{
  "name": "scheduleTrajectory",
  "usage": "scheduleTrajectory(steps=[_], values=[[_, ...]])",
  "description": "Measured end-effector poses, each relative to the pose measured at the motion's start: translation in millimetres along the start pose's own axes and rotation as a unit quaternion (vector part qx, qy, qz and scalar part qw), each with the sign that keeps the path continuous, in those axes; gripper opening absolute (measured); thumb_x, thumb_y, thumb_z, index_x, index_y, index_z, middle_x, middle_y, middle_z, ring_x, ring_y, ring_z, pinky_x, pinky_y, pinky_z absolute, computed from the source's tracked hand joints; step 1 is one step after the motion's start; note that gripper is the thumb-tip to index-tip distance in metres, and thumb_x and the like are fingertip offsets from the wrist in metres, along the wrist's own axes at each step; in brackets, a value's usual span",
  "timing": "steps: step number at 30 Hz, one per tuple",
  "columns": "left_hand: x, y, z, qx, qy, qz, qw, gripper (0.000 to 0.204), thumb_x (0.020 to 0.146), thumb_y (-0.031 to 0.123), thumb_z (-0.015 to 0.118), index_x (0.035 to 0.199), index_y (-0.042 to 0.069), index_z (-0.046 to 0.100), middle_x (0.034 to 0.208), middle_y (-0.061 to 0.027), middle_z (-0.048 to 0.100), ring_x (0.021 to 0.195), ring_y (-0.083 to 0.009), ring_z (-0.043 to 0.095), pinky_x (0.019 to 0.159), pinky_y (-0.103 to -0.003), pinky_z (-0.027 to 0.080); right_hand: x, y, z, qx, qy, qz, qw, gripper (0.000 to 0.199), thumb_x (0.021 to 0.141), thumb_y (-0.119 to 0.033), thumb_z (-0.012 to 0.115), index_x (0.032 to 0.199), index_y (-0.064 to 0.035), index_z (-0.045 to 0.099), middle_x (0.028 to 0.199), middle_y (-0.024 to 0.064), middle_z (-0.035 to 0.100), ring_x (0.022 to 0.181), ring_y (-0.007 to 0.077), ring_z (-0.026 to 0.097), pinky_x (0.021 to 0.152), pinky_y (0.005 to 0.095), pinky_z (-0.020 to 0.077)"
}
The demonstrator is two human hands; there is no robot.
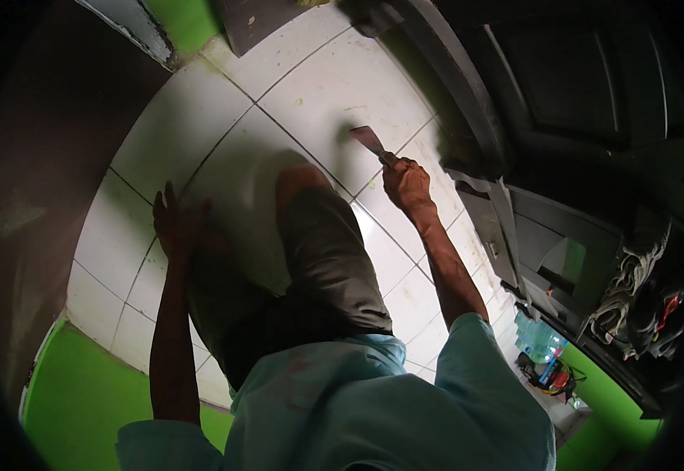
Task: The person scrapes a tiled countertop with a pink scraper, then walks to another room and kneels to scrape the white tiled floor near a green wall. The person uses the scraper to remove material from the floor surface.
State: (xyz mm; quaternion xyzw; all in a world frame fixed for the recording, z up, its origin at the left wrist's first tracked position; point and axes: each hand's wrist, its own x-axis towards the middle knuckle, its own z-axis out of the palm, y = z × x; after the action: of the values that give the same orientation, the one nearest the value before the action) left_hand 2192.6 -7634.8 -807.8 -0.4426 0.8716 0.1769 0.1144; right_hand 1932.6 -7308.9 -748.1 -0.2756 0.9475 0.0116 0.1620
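Note:
My right hand [407, 185] is closed round the handle of a scraper [369, 140] with a flat, flared blade. The blade points up and to the left, just over the white floor tiles [334, 78]; whether it touches them I cannot tell. Small greenish flecks and marks lie on the tile around the blade. On the left, my left hand [177, 224] is spread beside my leg, in shadow, with nothing seen in it. It is over or on the tiles.
Dark wooden furniture [554, 86] with panelled doors lines the right side, with crumpled cloths [632, 282] hanging on it. A clear plastic bottle [538, 337] and a small heap of cables [554, 377] are at lower right. A dark brown surface [28, 196] fills the left; a green wall [83, 400] shows below.

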Motion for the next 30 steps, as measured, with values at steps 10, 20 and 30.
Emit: scheduleTrajectory(steps=[10, 20, 30], values=[[0, 15, -11, 0.010, -0.031, -0.037, 0.999, 0.094, 0.072, 0.057, 0.067, 0.144, 0.012, 0.027, 0.144, -0.0234, 0.031, 0.132, -0.0378, 0.033, 0.106, -0.049, 0.033, 28, 50, 52, -0.109, 0.237, -0.269, 0.927, 0.018, 0.086, -0.009, 0.058, 0.103, -0.0034, 0.054, 0.070, 0.0066, 0.056, 0.058, 0.0221, 0.055, 0.053, 0.0345, 0.0481], [2, 9, -14, 0.013, -0.027, -0.044, 0.999, 0.094, 0.072, 0.058, 0.067, 0.144, 0.012, 0.028, 0.144, -0.0225, 0.032, 0.132, -0.0372, 0.034, 0.105, -0.048, 0.034, 19, 30, 19, -0.052, 0.185, -0.247, 0.950, 0.021, 0.084, -0.010, 0.063, 0.103, -0.0045, 0.056, 0.073, 0.0061, 0.060, 0.060, 0.0227, 0.058, 0.055, 0.0361, 0.0483], [2, 11, -16, 0.014, -0.035, -0.049, 0.998, 0.093, 0.072, 0.057, 0.067, 0.143, 0.012, 0.028, 0.143, -0.0230, 0.031, 0.132, -0.0379, 0.033, 0.105, -0.049, 0.034, 23, 24, 9, 0.008, 0.073, -0.178, 0.981, 0.024, 0.082, -0.008, 0.064, 0.103, -0.0040, 0.052, 0.082, 0.0088, 0.066, 0.067, 0.0259, 0.062, 0.061, 0.0369, 0.0508]])
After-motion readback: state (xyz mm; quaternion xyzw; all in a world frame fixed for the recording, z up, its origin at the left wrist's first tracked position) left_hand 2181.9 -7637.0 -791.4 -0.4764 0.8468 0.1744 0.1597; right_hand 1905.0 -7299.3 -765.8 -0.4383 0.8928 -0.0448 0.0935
